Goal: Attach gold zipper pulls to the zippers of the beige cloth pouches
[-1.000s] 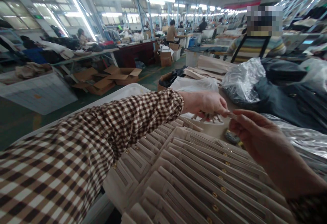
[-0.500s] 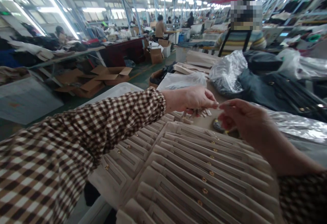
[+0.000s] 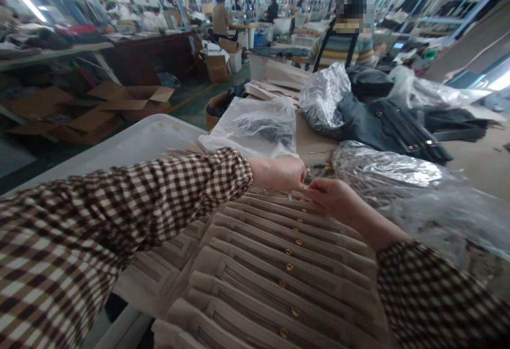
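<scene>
My left hand [image 3: 283,172] is closed over the far end of a row of beige bag panels [image 3: 255,277]. A bunch of small beige strips showed in it a moment ago; now the fingers mostly hide them. Pinched fingertips of my right hand [image 3: 334,197] meet the left fingertips, and whatever is between them is too small to make out. The panels overlap like shingles, each with a long framed zip slot. Gold-coloured zip pulls [image 3: 289,267] show along the row. A second row of panels [image 3: 159,264] lies partly under my left forearm.
Clear plastic wrap [image 3: 386,166] and dark bags [image 3: 394,126] lie at the right. Beyond my hands is a white plastic bag [image 3: 258,126]. A pale plastic tub [image 3: 159,131] stands at the left, open cartons [image 3: 119,104] on the floor behind. A person in a striped top [image 3: 342,46] is farther off.
My hands have come down and nearer to the panels, their fingertips still together. The view has shifted to the right, and the strips in my left hand are now mostly hidden.
</scene>
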`<state>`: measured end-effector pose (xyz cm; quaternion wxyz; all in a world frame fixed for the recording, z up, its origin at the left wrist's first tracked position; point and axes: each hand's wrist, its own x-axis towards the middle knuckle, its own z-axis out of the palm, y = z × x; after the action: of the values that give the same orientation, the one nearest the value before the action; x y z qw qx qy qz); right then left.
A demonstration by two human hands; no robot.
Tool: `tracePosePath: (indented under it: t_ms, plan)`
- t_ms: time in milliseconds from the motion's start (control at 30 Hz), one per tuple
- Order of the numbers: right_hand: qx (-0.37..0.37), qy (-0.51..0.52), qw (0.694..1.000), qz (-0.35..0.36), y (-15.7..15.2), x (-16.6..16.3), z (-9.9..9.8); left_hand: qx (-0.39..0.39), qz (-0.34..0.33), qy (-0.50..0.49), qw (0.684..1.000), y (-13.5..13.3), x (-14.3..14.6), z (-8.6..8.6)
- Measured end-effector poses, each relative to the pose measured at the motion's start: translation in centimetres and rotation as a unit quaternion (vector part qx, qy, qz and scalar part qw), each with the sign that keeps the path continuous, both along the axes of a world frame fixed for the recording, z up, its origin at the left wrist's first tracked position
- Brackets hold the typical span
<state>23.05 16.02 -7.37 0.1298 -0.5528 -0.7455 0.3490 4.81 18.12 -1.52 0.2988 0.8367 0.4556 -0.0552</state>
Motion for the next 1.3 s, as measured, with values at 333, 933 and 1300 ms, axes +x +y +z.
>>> tracePosePath:
  t_ms: [333, 933, 1300]
  plan:
    - [0.102, -0.131, 0.985, 0.047, 0.1, 0.6, -0.6, 0.013, -0.018, 0.092, 0.996, -0.2, 1.7, 0.3]
    - [0.073, -0.196, 0.977, 0.046, 0.6, -1.3, 0.1, 0.007, -0.021, 0.12, 0.993, 0.3, 1.8, -0.5]
    - [0.079, -0.24, 0.964, 0.086, 1.6, -0.5, -0.2, 0.051, 0.035, 0.008, 0.998, 1.4, -3.8, 0.3]
